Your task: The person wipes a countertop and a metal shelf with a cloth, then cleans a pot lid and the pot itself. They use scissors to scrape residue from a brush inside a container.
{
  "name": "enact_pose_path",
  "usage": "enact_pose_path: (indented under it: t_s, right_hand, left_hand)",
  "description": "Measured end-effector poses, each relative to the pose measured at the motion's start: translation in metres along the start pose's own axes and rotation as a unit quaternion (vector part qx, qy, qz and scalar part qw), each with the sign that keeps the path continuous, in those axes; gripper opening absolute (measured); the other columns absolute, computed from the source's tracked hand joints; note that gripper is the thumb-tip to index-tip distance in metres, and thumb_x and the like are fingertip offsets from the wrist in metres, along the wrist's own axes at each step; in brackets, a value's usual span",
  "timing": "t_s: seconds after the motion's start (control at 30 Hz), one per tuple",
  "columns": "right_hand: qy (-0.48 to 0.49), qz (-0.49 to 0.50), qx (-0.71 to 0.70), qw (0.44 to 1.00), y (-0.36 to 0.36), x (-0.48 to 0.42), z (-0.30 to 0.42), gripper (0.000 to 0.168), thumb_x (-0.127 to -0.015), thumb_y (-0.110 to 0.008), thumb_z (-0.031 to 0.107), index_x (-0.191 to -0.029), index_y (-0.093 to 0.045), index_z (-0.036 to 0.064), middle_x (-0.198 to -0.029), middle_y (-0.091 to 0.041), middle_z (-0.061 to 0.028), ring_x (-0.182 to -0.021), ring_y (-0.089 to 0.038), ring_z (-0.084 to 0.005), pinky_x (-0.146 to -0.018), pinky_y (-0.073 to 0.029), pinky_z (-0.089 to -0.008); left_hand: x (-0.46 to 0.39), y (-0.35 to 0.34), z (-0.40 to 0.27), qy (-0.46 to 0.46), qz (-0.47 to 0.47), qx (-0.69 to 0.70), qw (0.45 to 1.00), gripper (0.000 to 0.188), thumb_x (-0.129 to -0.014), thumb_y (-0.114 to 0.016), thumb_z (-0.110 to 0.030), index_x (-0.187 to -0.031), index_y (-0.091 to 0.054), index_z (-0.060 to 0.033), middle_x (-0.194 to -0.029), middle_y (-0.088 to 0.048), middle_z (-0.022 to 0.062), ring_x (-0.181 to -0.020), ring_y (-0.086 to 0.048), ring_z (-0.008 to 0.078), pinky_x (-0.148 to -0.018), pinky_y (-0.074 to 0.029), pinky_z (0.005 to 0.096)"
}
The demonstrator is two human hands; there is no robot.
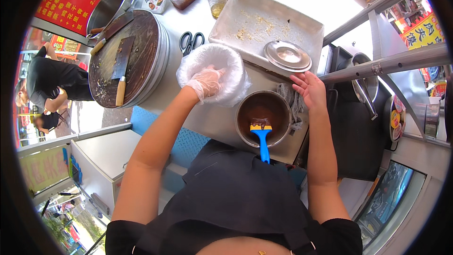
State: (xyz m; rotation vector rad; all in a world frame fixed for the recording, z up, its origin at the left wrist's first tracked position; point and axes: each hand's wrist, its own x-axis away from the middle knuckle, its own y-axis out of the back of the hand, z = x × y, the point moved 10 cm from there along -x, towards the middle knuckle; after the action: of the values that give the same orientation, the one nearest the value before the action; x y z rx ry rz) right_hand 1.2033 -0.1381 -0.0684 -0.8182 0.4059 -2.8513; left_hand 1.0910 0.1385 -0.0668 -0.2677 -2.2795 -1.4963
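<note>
My left hand (209, 80), in a clear disposable plastic glove, reaches down into a round container lined with a clear plastic bag (230, 60). Its fingertips are partly hidden, so whether they grip anything is unclear. My right hand (308, 88) is bare, palm turned up and fingers apart. Its fingertips are at the near edge of a round stainless steel lid (287, 56), perhaps touching it. That lid rests on a shallow metal tray (226, 30) with pale food scraps. Between my forearms stands a metal pot (244, 127) of brown sauce, a blue-handled brush (262, 141) leaning in it.
Two cleavers, one nearer (124, 58), lie on a thick round chopping block (148, 49) at left. Black-handled scissors (191, 41) lie behind the lined container. A grey rag (290, 95) sits beside the pot. A metal rail (389, 62) crosses at right. Someone in black (58, 76) is outside.
</note>
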Motion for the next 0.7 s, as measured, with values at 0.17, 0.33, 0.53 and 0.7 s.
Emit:
enact_pose_path:
  t_s: [0.17,0.33,0.53,0.7]
  right_hand:
    - [0.025,-0.035,0.112,0.993,0.028,0.054,0.003,0.032,-0.089,-0.045,0.015,-0.116,-0.045,-0.002,-0.103,-0.057,-0.0139,-0.08,-0.062,-0.0213,-0.056,-0.049,-0.0242]
    - [0.02,-0.094,0.121,0.988,0.057,0.118,-0.025,0.023,-0.09,-0.043,0.013,-0.107,-0.052,0.001,-0.09,-0.061,-0.0104,-0.063,-0.06,-0.0126,-0.051,-0.046,-0.0207]
    - [-0.033,-0.131,0.11,0.985,0.056,0.166,-0.085,0.025,-0.09,-0.039,0.009,-0.11,-0.051,0.0,-0.092,-0.06,-0.0092,-0.067,-0.06,-0.0123,-0.052,-0.047,-0.0208]
    - [0.001,-0.149,0.095,0.984,0.034,0.169,-0.09,0.038,-0.08,-0.034,-0.002,-0.114,-0.052,-0.002,-0.089,-0.057,-0.0066,-0.065,-0.055,-0.0098,-0.056,-0.046,-0.0198]
  left_hand:
    - [-0.006,-0.008,0.017,0.06,0.04,-0.128,0.989,0.035,-0.079,-0.046,-0.019,-0.112,-0.056,-0.0142,-0.121,-0.039,0.0175,-0.11,-0.042,0.0353,-0.092,-0.038,0.0431]
    - [-0.004,0.003,0.019,0.005,0.015,-0.045,0.999,0.035,-0.08,-0.04,-0.009,-0.112,-0.052,-0.0011,-0.109,-0.05,0.0235,-0.106,-0.046,0.0351,-0.092,-0.037,0.0391]
    - [0.09,0.087,-0.015,-0.176,-0.194,0.173,0.95,0.033,-0.08,-0.042,-0.004,-0.112,-0.05,0.0,-0.101,-0.056,0.0177,-0.093,-0.055,0.0292,-0.084,-0.043,0.0337]
    - [0.124,0.031,-0.024,-0.205,-0.035,0.41,0.888,0.03,-0.082,-0.042,0.0,-0.111,-0.051,-0.0001,-0.097,-0.058,0.0098,-0.091,-0.055,0.0165,-0.084,-0.042,0.0283]
